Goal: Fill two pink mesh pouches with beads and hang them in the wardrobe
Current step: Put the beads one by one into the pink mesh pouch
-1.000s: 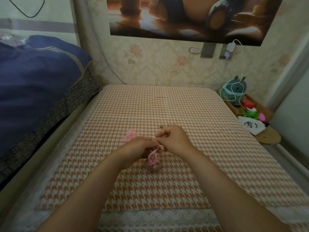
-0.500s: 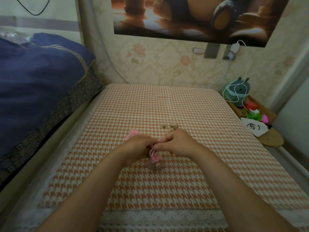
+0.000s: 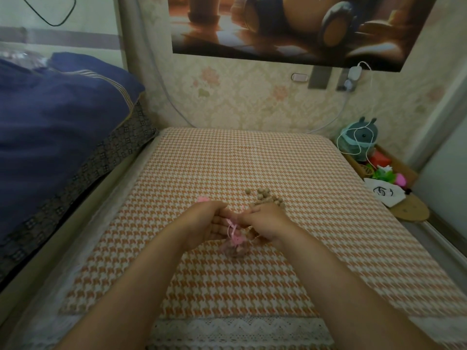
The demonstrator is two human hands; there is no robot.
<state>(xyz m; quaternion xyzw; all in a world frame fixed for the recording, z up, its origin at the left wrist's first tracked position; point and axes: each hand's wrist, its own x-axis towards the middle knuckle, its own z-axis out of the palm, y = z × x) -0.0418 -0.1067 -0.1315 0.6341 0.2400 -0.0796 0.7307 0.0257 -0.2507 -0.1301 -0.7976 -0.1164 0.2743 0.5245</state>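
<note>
Two hands, left hand and right hand, pinch the pink ribbon drawstring; the bead-filled pink mesh pouch lies just below, neck toward them.

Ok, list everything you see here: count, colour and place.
cloth: one, orange-and-white check, under everything
filled pouch: one, pink, centre of cloth
second pouch: one, pink, just beyond left hand, mostly hidden
loose beads: small pile, tan, beyond right hand
quilt: one, navy, left
poster: one, brownish, on wall
charger: one, white, in wall socket
toy: one, teal, far right
hands: two, bare, both pinching the filled pouch's ribbon
</note>
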